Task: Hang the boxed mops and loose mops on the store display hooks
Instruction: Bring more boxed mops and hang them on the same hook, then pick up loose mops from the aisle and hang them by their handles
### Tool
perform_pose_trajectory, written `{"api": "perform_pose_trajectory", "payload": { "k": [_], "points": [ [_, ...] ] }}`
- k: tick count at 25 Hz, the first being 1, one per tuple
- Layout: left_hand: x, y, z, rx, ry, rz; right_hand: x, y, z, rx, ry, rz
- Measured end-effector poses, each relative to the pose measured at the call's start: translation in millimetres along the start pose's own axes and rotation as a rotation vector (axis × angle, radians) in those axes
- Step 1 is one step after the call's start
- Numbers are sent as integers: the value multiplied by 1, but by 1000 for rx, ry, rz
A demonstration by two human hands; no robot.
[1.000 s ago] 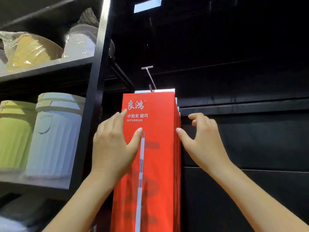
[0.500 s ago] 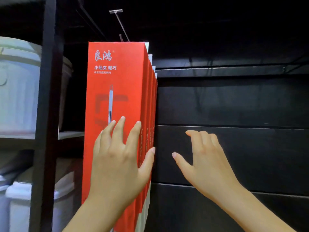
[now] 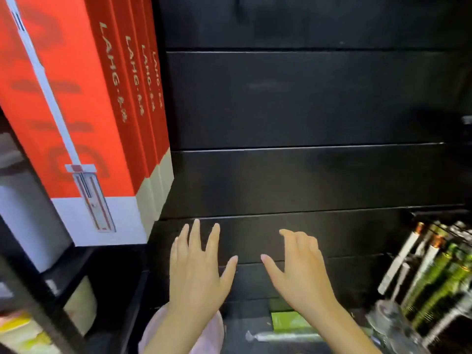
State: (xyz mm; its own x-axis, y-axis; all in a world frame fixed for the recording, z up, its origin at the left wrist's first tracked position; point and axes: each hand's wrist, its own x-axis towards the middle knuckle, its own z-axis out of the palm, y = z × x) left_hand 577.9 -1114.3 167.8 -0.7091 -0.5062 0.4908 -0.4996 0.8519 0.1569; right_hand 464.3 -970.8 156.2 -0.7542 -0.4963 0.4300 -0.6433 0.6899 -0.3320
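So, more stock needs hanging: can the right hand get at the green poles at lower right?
Probably yes: the right hand is open and empty, and nothing visible stands between it and the green poles.

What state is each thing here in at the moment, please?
Boxes: four, side by side, untouched.
Left hand: open, fingers spread, empty.
Right hand: open, fingers loosely curled, empty.
Loose mops: bunched at lower right, untouched.
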Motion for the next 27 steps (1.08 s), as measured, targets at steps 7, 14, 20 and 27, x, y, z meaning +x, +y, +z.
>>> {"api": "perform_pose_trajectory", "payload": {
  "k": [7, 14, 20, 27],
  "points": [
    [-138, -15, 105, 23, -597, 32, -141, 28, 90, -66, -293, 277],
    [-274, -40, 133, 46, -801, 238, -295, 35, 139, -139, -581, 493],
    [-377, -50, 163, 153, -1025, 257, -425, 54, 125, -224, -651, 808],
    [-412, 21, 168, 83, -1019, 429, -531, 97, 78, -221, -579, 1182]
  ]
}}
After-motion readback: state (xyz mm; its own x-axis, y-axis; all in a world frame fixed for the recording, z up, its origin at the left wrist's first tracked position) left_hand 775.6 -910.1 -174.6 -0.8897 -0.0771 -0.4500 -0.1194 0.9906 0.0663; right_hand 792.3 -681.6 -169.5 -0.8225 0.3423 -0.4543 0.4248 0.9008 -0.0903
